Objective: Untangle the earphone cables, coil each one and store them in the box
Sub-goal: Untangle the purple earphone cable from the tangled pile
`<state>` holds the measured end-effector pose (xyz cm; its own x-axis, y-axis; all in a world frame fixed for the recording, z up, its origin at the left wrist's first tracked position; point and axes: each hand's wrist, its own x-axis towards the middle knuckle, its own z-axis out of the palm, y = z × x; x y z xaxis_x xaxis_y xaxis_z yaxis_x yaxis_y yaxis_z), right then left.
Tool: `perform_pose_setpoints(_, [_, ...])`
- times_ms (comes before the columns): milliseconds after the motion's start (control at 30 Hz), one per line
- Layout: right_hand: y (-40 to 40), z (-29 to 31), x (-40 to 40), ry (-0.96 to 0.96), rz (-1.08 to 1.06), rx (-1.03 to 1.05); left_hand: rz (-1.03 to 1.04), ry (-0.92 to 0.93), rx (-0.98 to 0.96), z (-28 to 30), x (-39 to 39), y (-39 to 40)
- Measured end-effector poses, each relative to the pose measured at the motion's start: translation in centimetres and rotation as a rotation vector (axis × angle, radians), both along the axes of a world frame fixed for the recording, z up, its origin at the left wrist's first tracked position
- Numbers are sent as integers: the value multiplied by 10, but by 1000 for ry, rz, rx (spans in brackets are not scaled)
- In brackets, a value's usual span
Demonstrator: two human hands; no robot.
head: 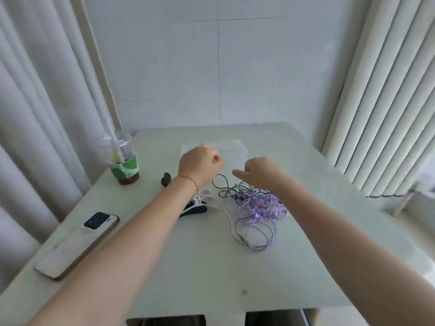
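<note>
Head view. Left hand (200, 164) raised, fingers curled, apparently pinching dark cable (220, 184) trailing down from it; likely lifted to draw strand clear of knot. Right hand (257, 172) just beside, hovering above tangle, fingers loosely curled, thumb out; grip on anything impossible to tell. Purple and white cable tangle (255, 211) on worktop (211, 267), below and nearer than right hand. Clear box (237, 147) just beyond both hands, within easy reach for storing. Clips (196, 204) under left wrist. Nothing coiled yet.
</note>
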<state>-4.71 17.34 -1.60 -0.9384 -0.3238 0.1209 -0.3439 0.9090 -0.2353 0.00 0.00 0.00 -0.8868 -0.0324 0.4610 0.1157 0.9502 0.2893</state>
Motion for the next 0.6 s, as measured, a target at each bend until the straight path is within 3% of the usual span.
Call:
perform_pose_setpoints(133, [13,-3,36,-121,26,88,14,-73,-7,-5,27,4])
perform_pose_setpoints(267, [21,13,49,-29,23,6,-6,-113,26,1,37,12])
perform_pose_setpoints(467, [22,46,51,-103,104,-648,-176,-302,386,10,28,25])
perform_pose_setpoints(600, [23,72,45,-24,115,-806,-125,-311,234,5,9,28])
